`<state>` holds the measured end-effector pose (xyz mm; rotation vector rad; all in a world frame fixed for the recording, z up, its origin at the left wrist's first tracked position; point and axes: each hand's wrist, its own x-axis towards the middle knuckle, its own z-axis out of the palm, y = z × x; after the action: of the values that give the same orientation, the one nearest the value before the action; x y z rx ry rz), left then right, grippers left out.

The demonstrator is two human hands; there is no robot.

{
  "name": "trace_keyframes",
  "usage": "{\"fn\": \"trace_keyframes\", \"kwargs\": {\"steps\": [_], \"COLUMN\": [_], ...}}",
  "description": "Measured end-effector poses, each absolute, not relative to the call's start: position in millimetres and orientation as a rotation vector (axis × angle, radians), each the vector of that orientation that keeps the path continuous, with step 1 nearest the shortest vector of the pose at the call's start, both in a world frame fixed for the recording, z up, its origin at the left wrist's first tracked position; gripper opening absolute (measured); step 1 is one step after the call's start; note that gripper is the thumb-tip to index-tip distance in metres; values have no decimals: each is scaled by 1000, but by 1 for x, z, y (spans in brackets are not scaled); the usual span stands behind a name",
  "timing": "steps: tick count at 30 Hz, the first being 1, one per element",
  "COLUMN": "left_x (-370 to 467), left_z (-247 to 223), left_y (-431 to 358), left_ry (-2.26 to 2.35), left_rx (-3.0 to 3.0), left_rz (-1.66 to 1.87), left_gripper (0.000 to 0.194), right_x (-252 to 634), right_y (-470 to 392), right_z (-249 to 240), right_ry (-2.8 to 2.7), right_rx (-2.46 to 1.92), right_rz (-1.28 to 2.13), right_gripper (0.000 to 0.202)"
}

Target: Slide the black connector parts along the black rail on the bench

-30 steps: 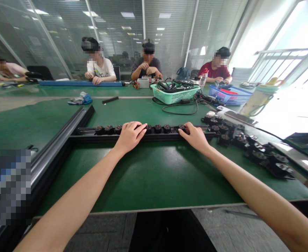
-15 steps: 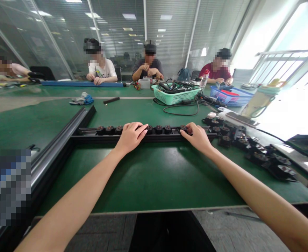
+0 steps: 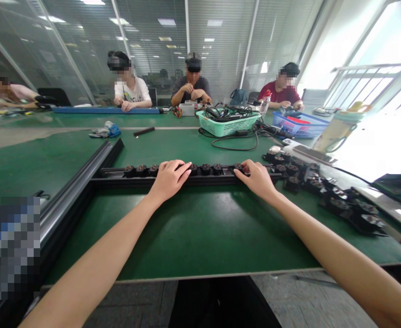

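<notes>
A long rail [image 3: 75,184] slants along the left side of the green table [image 3: 217,246], its near end lost behind a blurred patch. Past it lie a grey-and-blue cloth [image 3: 106,130] and a short black strip [image 3: 144,131]. From beside the rail a black track [image 3: 128,181] runs to the right; whether the 2 touch, I cannot tell.

In the track's left stretch sit 3 black modules [image 3: 141,170]. Next comes the left hand [image 3: 168,179], palm down across the track, fingers bent over its far side — what is under them is hidden, so I cannot tell whether it grips. Just right of it sit 3 more modules, then a bare gap. Behind stands a green basket [image 3: 227,125] of cables.

Right of the gap, the right hand [image 3: 256,178] is narrowed on 1 module [image 3: 237,167] at the track, thumb in front, fingers behind. That module looks light, stiff and smooth-sided, so it may slip a little; its sides seem the best hold, clear of the coppery top, which could be the fragile part. The track looks rigid and heavier, best steadied by its long walls.

Farther right, loose modules [image 3: 338,206] lie heaped, with a blue basket [image 3: 301,125] and a cup [image 3: 338,130] beyond.
</notes>
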<state>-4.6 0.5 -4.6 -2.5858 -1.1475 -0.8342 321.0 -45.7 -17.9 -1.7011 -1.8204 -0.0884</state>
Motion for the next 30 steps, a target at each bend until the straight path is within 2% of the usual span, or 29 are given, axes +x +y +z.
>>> {"fn": "trace_keyframes", "kwargs": {"steps": [30], "left_x": [-4], "left_z": [-4], "left_y": [-1], "left_ry": [-1148], "left_rx": [-2549], "left_rz": [-818], "left_gripper": [47], "right_x": [326], "right_y": [-47], "right_z": [-16], "right_ry": [-1822], "right_rx": [-1711], "right_rz": [-112], "right_gripper": [25]}}
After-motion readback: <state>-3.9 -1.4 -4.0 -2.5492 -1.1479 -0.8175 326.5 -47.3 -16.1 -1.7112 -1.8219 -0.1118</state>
